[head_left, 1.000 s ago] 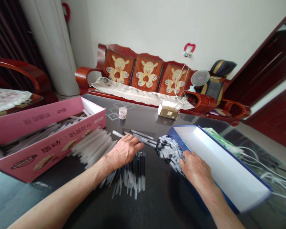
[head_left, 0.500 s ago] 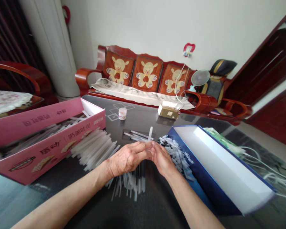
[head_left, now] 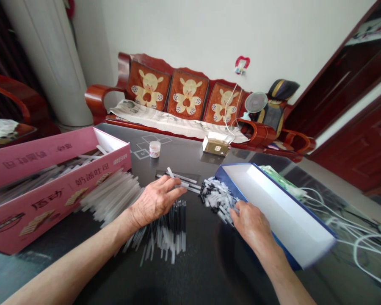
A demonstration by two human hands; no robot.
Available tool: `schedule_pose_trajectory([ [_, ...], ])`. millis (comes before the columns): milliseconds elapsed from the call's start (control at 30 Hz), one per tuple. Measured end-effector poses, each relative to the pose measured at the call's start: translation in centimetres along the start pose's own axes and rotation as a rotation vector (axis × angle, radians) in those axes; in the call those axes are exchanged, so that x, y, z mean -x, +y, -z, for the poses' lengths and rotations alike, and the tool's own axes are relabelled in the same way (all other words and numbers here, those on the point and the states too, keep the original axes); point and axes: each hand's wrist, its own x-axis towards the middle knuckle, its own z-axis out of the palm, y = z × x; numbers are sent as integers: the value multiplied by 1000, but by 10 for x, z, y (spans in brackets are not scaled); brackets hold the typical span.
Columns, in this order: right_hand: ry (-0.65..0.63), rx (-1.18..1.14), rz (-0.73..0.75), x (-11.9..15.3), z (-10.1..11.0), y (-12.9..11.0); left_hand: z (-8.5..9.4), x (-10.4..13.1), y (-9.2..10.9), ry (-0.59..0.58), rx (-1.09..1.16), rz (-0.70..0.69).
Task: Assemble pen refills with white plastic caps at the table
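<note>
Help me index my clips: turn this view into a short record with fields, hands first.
Left hand: over the table, a pale tube projecting beyond it, seemingly held
Right hand: at the edge of a pile of small white and black pieces; grip unclear
Left side: pink box with pale sticks inside; loose translucent tubes beside it
Near centre: dark-and-pale tubes
Right side: blue box, white inside
Farther back: small cup, tissue box
Surface: dark table
Background: wooden sofa, patterned cushions
</note>
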Motion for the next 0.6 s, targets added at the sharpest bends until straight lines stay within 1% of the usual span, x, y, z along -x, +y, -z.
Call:
schedule_pose_trajectory([
  [100, -60, 18, 5, 2, -3, -2, 1, 0, -5, 22, -17, 17],
  [200, -83, 24, 12, 1, -5, -2, 3, 1, -10, 40, -47, 45],
  [333, -96, 29, 40, -3, -12, 0, 2, 3, -19, 78, -57, 115],
  [433, -91, 15, 43, -5, -15, 4, -1, 5, -25, 152, -27, 165],
  [500, -88, -3, 26, -5, -13, 6, -4, 6, -27, 218, -2, 182],
  [600, -5, -102, 12, -1, -6, 2, -6, 6, -26, 299, 42, 209],
])
